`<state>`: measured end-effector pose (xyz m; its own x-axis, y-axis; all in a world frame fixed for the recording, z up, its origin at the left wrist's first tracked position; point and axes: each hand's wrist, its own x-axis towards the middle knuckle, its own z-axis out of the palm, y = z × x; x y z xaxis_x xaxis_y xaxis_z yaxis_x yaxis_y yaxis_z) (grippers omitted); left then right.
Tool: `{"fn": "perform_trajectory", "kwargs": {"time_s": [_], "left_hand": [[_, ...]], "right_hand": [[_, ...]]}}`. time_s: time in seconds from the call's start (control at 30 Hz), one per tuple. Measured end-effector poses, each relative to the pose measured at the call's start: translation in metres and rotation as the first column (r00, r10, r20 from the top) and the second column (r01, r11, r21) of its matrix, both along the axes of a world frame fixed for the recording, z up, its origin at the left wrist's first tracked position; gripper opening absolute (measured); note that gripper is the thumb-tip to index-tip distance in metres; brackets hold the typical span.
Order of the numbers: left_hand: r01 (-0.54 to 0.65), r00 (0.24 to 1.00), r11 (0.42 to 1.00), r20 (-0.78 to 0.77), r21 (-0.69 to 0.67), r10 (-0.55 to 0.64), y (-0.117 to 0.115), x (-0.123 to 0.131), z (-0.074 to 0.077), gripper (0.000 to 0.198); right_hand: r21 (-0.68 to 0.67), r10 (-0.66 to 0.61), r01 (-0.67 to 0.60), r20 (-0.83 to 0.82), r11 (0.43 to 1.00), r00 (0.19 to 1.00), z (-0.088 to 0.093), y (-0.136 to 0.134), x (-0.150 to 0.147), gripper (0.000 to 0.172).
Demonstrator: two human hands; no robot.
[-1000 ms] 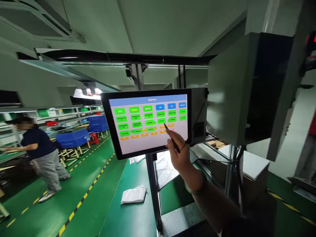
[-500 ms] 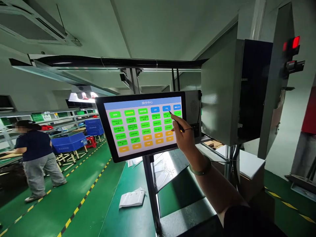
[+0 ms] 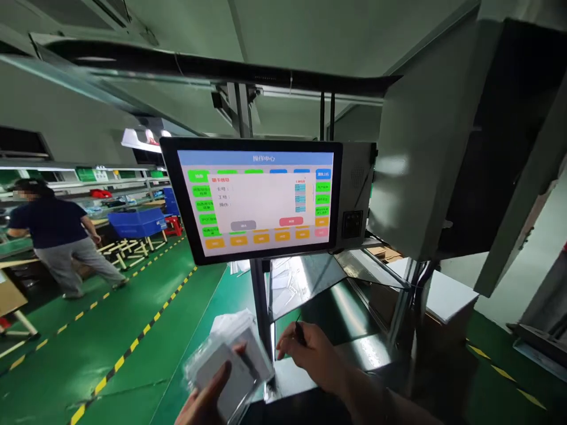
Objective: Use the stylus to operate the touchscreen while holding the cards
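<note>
The left hand has its grip closed on a clear plastic packet with pale cards inside, thumb lying across its face. Just to its right, the right hand pinches a dark stylus, tip pointing up; the packet sits close beside that grip, not touching it. Well above both hands stands the touchscreen, showing a pop-up window. Far off to the left, another person stands at a counter.
</note>
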<state>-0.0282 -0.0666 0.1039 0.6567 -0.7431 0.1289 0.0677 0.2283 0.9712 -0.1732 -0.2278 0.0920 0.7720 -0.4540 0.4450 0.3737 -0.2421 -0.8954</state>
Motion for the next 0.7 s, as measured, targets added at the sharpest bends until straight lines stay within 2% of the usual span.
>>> {"fn": "perform_trajectory", "kwargs": {"time_s": [0.13,0.23,0.4,0.47,0.57,0.63,0.7], "left_hand": [[0.015,0.979,1.000,-0.203,-0.020,-0.019,-0.034,-0.028,-0.011,0.054],[0.063,0.938,0.994,-0.336,-0.086,-0.088,-0.055,-0.050,-0.012,0.054],[0.114,0.883,0.975,-0.431,-0.191,-0.188,-0.065,-0.067,-0.013,0.053],[0.089,0.874,0.976,-0.454,-0.200,-0.173,-0.063,-0.065,-0.017,0.053],[0.027,0.848,0.994,-0.525,-0.104,-0.078,-0.054,-0.061,-0.035,0.058],[0.025,0.806,0.999,-0.590,-0.034,-0.040,-0.043,-0.057,-0.057,0.064],[0.014,0.773,1.000,-0.634,-0.020,-0.024,-0.029,-0.051,-0.087,0.065]], "right_hand": [[-0.043,-0.117,0.116,-0.023,0.992,0.993,-0.001,-0.008,-0.029,0.027],[0.025,-0.129,0.130,-0.053,0.991,0.990,-0.003,-0.021,-0.048,0.026],[0.124,-0.224,0.231,-0.063,0.965,0.972,-0.013,-0.042,-0.071,0.023],[0.142,-0.243,0.252,-0.075,0.957,0.967,-0.014,-0.048,-0.076,0.025],[0.146,-0.263,0.276,-0.102,0.950,0.959,-0.017,-0.051,-0.080,0.033],[0.114,-0.291,0.305,-0.125,0.945,0.948,-0.024,-0.050,-0.081,0.038],[0.092,-0.334,0.349,-0.146,0.933,0.931,-0.035,-0.052,-0.080,0.044]]}}
